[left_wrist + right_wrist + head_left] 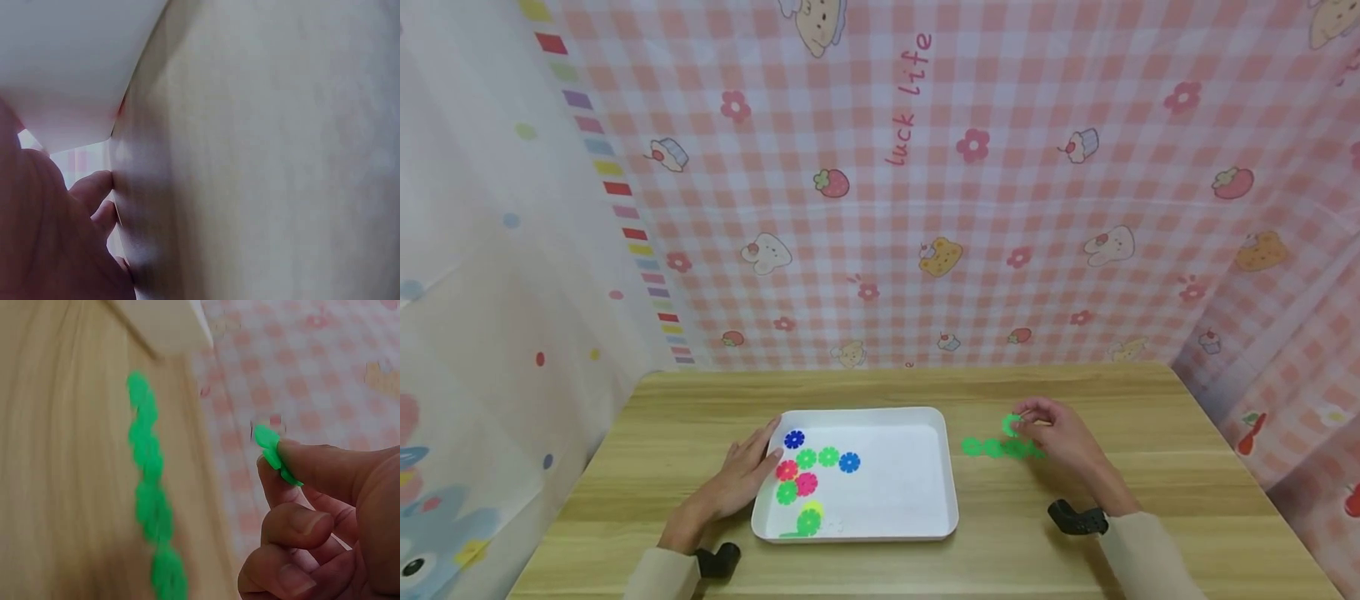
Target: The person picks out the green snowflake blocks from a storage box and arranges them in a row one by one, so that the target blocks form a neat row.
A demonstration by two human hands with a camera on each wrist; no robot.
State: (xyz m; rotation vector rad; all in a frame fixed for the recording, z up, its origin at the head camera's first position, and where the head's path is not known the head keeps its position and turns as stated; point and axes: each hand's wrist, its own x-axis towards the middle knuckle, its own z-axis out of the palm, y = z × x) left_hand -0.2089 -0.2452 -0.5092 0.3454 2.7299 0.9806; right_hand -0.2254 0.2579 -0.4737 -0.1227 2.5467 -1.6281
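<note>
My right hand pinches a green, notched plastic snowflake disc between thumb and index finger, raised above the table. Below it lies a row of several green snowflake discs, just right of the white tray; the hand hides the row's right end in the head view. My left hand rests along the tray's left edge, its thumb over the rim and its fingers stretched along the outside. In the left wrist view, those fingers touch the table beside the tray wall.
In the tray's left half lie several loose discs: dark blue, lighter blue, pink, yellow and green. The wooden table meets a pink checked curtain at the back.
</note>
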